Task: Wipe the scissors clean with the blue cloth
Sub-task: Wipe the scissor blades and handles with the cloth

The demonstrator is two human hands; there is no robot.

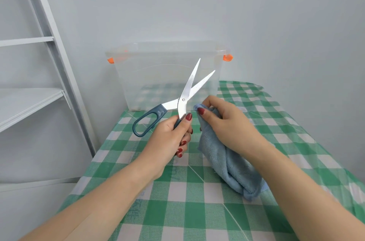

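Risk: the scissors point(183, 100) are held open, points up, above the worktop point(177, 191). Wiping along an edge with fingers behind the cloth point(227, 163) could cut cloth or finger. The free handle could also swing and close the blades on it. My left grip point(169, 138) is clamped on one handle only. My right grip point(227, 120) is bunched round the cloth, just beside the pivot. Blades bright steel, handles dark teal; no dirt discernible.
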